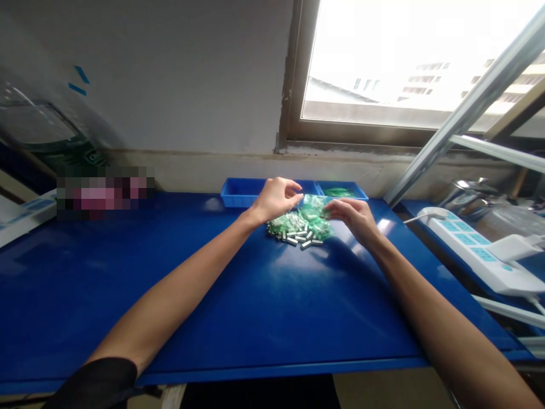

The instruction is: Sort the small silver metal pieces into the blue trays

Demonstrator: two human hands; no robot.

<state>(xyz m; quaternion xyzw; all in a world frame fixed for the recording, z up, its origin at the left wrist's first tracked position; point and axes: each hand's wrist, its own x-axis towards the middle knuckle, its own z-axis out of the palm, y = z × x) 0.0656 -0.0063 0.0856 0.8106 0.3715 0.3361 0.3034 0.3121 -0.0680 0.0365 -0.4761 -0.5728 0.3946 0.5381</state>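
Note:
A thin, clear-green plastic bag (314,204) stands between my two hands, above a small pile. My right hand (352,217) pinches the bag's right edge between thumb and fingertips. At its upper left corner is my left hand (277,199), thumb and index finger apart with a gap showing between them. Beneath lie more green plastic bags (288,222), heaped together. Short, silvery metal pieces (305,244), like small rods or spacers, are scattered along the pile's front side. Whether the raised bag contains anything is hard to make out.
Behind the pile, a blue plastic bin (239,199) stands against the wall. A smaller blue compartment (363,192) beside it holds green bags (339,192). To the right are a white power strip (472,247) and a metal frame (462,116). The blue table (255,318) extends toward me.

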